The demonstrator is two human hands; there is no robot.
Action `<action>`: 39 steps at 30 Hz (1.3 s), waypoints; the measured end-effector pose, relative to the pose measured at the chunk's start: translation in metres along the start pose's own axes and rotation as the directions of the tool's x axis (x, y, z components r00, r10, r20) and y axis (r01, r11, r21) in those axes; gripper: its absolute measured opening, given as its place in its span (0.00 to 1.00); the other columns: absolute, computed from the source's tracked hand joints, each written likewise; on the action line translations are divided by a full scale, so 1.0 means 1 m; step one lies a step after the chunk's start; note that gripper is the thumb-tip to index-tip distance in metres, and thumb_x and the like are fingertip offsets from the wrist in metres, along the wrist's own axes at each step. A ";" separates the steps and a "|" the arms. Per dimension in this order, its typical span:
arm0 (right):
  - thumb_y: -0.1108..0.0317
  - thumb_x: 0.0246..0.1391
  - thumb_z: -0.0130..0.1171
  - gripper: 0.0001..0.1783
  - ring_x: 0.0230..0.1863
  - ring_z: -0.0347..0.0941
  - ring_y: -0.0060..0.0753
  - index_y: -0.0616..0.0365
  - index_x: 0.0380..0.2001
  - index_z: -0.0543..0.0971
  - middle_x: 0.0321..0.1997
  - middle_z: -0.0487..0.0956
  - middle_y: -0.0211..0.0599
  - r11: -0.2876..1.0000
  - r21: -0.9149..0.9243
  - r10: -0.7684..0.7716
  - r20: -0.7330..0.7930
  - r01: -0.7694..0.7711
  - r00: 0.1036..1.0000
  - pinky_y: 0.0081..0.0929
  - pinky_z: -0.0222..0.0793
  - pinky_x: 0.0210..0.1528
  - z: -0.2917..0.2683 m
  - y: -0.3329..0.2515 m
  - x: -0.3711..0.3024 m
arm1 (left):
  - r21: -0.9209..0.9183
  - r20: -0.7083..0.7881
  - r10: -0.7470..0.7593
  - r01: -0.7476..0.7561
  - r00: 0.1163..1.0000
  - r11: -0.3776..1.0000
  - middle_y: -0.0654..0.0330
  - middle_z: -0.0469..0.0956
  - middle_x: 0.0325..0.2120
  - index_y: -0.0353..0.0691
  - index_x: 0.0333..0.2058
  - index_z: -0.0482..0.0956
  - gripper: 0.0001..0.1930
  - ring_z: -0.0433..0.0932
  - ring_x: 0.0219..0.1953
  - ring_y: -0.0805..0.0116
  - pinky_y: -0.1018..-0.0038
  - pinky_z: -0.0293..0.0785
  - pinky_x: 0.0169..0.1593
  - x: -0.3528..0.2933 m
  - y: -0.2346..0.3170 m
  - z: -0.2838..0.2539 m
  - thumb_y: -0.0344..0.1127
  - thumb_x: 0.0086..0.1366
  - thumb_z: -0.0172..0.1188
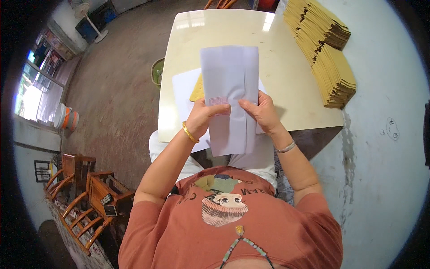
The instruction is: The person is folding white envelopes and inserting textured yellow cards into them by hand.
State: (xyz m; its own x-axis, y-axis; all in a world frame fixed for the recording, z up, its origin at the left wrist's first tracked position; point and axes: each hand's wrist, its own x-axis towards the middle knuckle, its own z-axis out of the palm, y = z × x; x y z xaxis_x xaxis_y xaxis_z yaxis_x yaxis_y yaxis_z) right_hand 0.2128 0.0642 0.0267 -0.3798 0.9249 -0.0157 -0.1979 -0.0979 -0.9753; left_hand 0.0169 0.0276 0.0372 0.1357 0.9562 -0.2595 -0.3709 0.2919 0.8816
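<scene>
Both my hands hold a folded white paper (228, 71) above the table's near edge. It is a long upright rectangle with a fold running down its right part and a small red printed box at its lower left. My left hand (202, 115) grips the left edge, thumb pressed on the front near the red box. On the opposite edge, my right hand (265, 112) has its thumb on the fold, where the paper dents slightly. The other fingers are mostly hidden behind it. Beneath lie a white sheet (183, 85) and a yellow piece (196, 91), both partly covered.
Stacks of yellow-brown paper envelopes (313, 45) line the right side of the cream table (224, 27), against the wall. A green bin (156, 71) stands by its left edge. Wooden chairs (96, 193), a bucket (66, 117) and a standing fan (92, 24) are farther left.
</scene>
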 end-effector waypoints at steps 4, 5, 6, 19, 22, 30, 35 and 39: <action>0.70 0.51 0.64 0.16 0.39 0.74 0.19 0.63 0.44 0.77 0.41 0.81 0.32 0.985 -0.132 -0.107 0.014 0.108 0.994 0.23 0.72 0.44 0.003 -0.001 -0.005 | -0.040 0.034 -0.038 0.040 0.999 0.998 0.61 0.80 0.33 0.36 0.39 0.78 0.14 0.78 0.34 0.71 0.74 0.73 0.41 -0.001 -0.001 0.002 0.28 0.53 0.67; 0.70 0.51 0.64 0.15 0.39 0.74 0.20 0.62 0.43 0.78 0.40 0.81 0.31 0.986 -0.135 -0.099 0.010 0.099 0.995 0.24 0.72 0.45 0.001 -0.005 -0.007 | -0.033 0.019 0.004 -0.004 1.000 0.999 0.61 0.80 0.33 0.36 0.39 0.78 0.14 0.78 0.35 0.72 0.74 0.73 0.41 -0.002 -0.002 0.004 0.27 0.53 0.67; 0.70 0.51 0.64 0.15 0.39 0.74 0.20 0.62 0.43 0.78 0.40 0.81 0.31 0.985 -0.135 -0.107 0.007 0.107 0.994 0.24 0.72 0.45 0.001 -0.009 -0.009 | -0.024 0.004 0.050 -0.050 0.999 0.998 0.62 0.80 0.33 0.36 0.39 0.78 0.14 0.77 0.35 0.72 0.75 0.73 0.41 -0.003 -0.002 0.007 0.26 0.53 0.68; 0.67 0.37 0.70 0.27 0.45 0.72 0.35 0.52 0.46 0.77 0.43 0.78 0.31 -0.222 -0.781 -0.768 0.509 0.584 0.389 0.34 0.61 0.51 0.024 -0.182 -0.044 | 0.462 0.031 0.622 -0.563 0.782 0.685 0.63 0.83 0.28 0.33 0.32 0.84 0.06 0.78 0.30 0.78 0.80 0.75 0.36 -0.042 0.040 0.036 0.22 0.54 0.66; 0.67 0.35 0.70 0.23 0.40 0.72 0.29 0.50 0.41 0.79 0.36 0.77 0.23 -0.288 -0.780 -0.745 0.547 0.556 0.381 0.32 0.59 0.48 0.031 -0.183 -0.049 | 0.448 0.030 0.718 -0.651 0.696 0.612 0.63 0.83 0.26 0.33 0.31 0.83 0.05 0.78 0.28 0.78 0.79 0.74 0.34 -0.040 0.036 0.035 0.24 0.54 0.67; 0.68 0.36 0.66 0.13 0.30 0.69 0.22 0.49 0.32 0.80 0.27 0.76 0.19 -0.336 -0.713 -0.682 0.635 0.615 0.363 0.31 0.58 0.45 0.042 -0.181 -0.071 | 0.505 0.051 0.818 -0.722 0.573 0.474 0.60 0.82 0.27 0.33 0.33 0.82 0.07 0.78 0.28 0.74 0.78 0.74 0.35 -0.041 0.031 0.021 0.23 0.53 0.66; 0.70 0.35 0.66 0.06 0.27 0.69 0.21 0.51 0.22 0.80 0.24 0.75 0.19 -0.339 -0.679 -0.607 0.687 0.652 0.399 0.30 0.59 0.44 0.054 -0.178 -0.076 | 0.606 0.150 0.872 -0.740 0.466 0.291 0.54 0.79 0.24 0.31 0.32 0.80 0.07 0.78 0.26 0.63 0.73 0.74 0.38 -0.035 0.027 0.011 0.24 0.52 0.61; 0.71 0.35 0.67 0.05 0.27 0.70 0.22 0.53 0.19 0.79 0.27 0.78 0.21 -0.385 -0.681 -0.588 0.701 0.623 0.403 0.30 0.59 0.45 0.061 -0.173 -0.080 | 0.712 0.347 0.868 -0.702 0.356 0.003 0.54 0.79 0.25 0.32 0.31 0.80 0.07 0.78 0.27 0.62 0.73 0.74 0.39 -0.035 0.031 0.009 0.26 0.53 0.60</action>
State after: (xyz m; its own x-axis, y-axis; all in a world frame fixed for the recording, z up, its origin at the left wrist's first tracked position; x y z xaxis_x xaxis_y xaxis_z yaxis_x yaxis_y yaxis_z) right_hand 0.2222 -0.0151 0.2105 -0.6704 0.1727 0.7216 0.4548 0.8641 0.2157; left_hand 0.0094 0.0029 0.0769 0.0452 0.5854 0.8095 0.5583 -0.6868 0.4655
